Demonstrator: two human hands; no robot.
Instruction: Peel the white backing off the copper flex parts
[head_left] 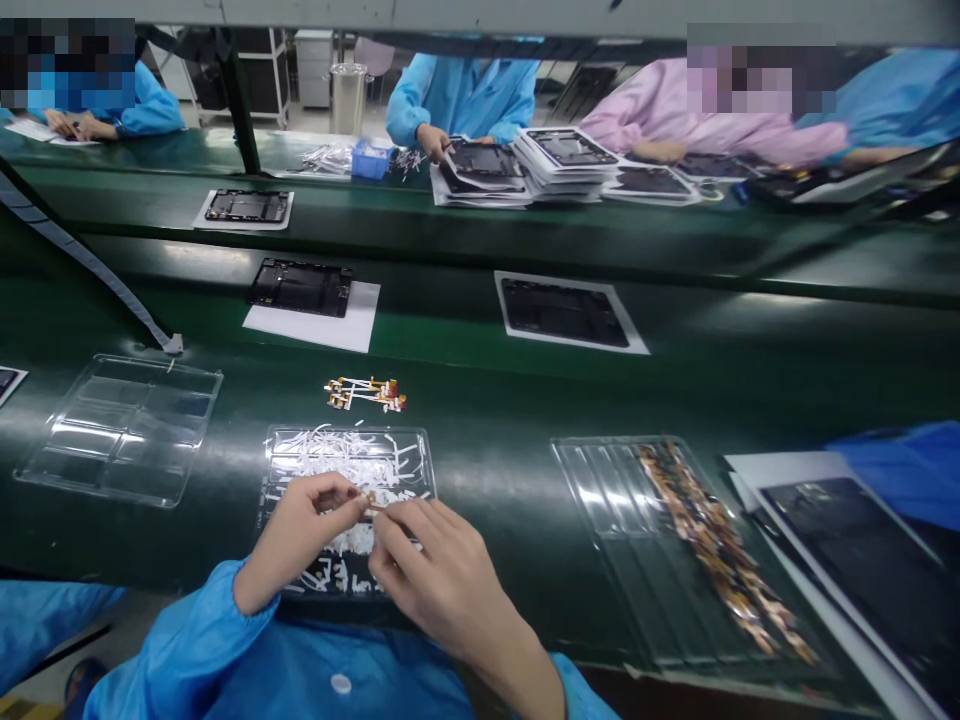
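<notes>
My left hand (315,525) and my right hand (435,560) meet at the fingertips over a clear tray (429,450) heaped with white paper strips (330,455). Pinched between my left thumb and finger is a small orange-brown flex cable (370,497), and my right fingertips close on its other end. Much of the cable is hidden by the fingers. Just beyond the tray lies a small group of flex cables (367,393) with white strips. To the right, a ribbed clear tray (615,520) holds rows of similar flex cables (720,545).
An unfilled clear tray (135,410) lies at left. Dark tablet-like panels (566,310) on white sheets rest along the green bench, another panel (855,540) at right beside blue cloth (907,470). A slanted post (90,250) stands at left. Co-workers sit opposite, near stacked panels (566,165).
</notes>
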